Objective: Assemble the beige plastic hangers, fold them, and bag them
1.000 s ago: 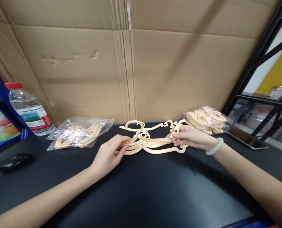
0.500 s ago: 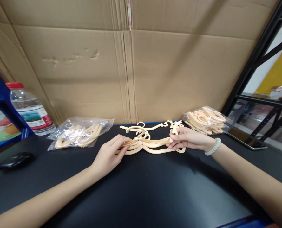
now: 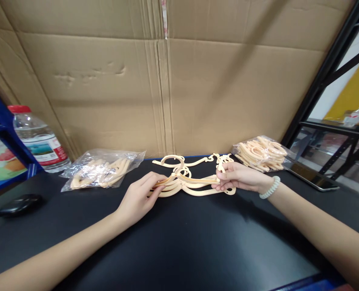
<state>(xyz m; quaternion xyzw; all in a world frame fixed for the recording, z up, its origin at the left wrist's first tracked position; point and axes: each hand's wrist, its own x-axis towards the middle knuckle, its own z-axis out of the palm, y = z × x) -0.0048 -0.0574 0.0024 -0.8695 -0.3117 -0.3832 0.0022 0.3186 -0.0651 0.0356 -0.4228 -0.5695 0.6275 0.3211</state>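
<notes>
A cream plastic clothes hanger (image 3: 194,181) is held level between both hands, its hook curving up and to the left. My left hand (image 3: 141,196) pinches its left arm between thumb and fingers. At the other end, my right hand (image 3: 238,176) grips the right arm; a curved cream piece (image 3: 221,163) rises at its fingertips. Just below and behind, several cream hangers (image 3: 202,193) lie stacked on the black tabletop, partly hidden. Farther back are another hanger arm (image 3: 194,163) and a small heap of cream pieces (image 3: 224,158).
Clear bags of cream hanger parts lie at left (image 3: 102,171) and right (image 3: 261,153). A water bottle (image 3: 41,141) and black mouse (image 3: 19,205) are on the left. A phone (image 3: 314,177) lies at right. Cardboard (image 3: 215,89) stands behind the black tabletop (image 3: 185,246).
The held hanger's hook has tipped or turned and now shows as a larger, wider curve. Both hands keep their grip in nearly the same place.
</notes>
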